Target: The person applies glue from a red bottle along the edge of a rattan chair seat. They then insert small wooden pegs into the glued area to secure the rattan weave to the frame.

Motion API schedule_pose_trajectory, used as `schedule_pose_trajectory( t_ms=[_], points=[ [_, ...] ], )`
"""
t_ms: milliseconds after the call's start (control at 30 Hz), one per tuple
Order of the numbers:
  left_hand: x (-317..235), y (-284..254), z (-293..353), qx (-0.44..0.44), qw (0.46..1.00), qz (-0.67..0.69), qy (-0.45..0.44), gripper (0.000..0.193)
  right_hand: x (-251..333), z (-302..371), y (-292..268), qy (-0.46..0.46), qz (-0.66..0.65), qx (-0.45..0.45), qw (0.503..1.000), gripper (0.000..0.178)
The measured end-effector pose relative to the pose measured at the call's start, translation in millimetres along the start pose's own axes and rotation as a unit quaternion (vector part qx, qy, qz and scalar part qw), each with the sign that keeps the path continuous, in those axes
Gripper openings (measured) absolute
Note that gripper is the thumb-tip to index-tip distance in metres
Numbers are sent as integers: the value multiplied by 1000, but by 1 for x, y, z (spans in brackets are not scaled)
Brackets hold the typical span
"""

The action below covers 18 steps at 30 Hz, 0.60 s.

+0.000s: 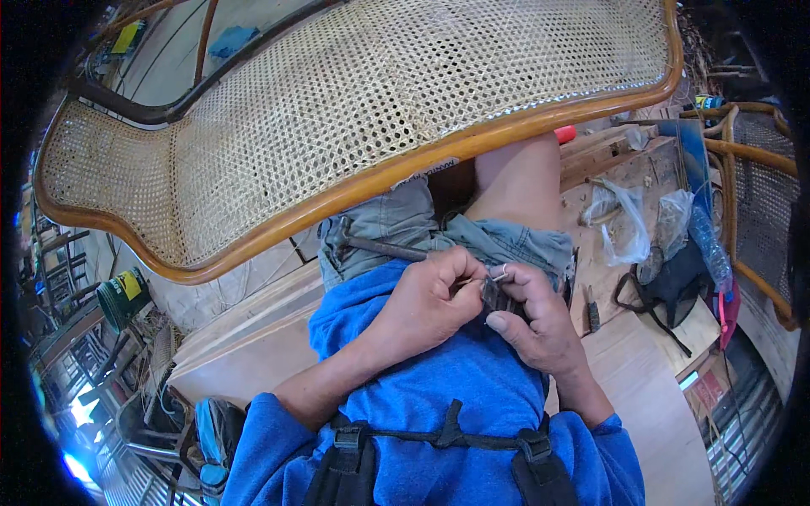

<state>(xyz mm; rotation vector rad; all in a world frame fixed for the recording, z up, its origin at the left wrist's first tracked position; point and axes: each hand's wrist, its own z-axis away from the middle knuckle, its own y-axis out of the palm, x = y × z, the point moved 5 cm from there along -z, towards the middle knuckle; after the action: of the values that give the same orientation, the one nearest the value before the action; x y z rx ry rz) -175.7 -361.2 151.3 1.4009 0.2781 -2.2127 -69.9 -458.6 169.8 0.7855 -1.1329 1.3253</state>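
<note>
My left hand [437,291] is closed in a pinch above my lap; what its fingertips hold is too small to make out. Close against it, my right hand [540,322] is curled around a small dark object [491,297], whose kind I cannot tell. A thin pale piece [499,277] sticks out at the right fingertips. Across my shorts lies a hammer [380,246], its dark handle reaching to the left hand's knuckles. Over my knees rests a large woven cane panel [337,118] in a curved brown wooden frame [337,211].
Wooden boards [645,396] surround my seat. At right are clear plastic bags [624,223], a black bag [675,291] with straps and another cane-panelled frame [764,194]. A green bucket [118,302] stands at left, and a blue and black bag [218,430] lies at lower left.
</note>
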Motion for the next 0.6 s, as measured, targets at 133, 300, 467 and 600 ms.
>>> schedule_pose_trajectory(
  t_ms=[133, 300, 467, 600],
  points=[
    [-1, 0, 1, 27, 999, 14, -17, 3, 12, -1, -3, -12, 108, 2, 994, 51],
    [-6, -1, 6, 42, 994, 35, -91, 11, -12, -5, -47, 88, 195, -158, 964, 43],
    [-3, -3, 4, 18, 979, 81, -188, 12, -7, 16, -54, 82, 52, -131, 987, 42],
    [-6, -2, 0, 3, 989, 63, -135, 9, 11, 4, -11, 57, 12, -40, 998, 43]
  ],
)
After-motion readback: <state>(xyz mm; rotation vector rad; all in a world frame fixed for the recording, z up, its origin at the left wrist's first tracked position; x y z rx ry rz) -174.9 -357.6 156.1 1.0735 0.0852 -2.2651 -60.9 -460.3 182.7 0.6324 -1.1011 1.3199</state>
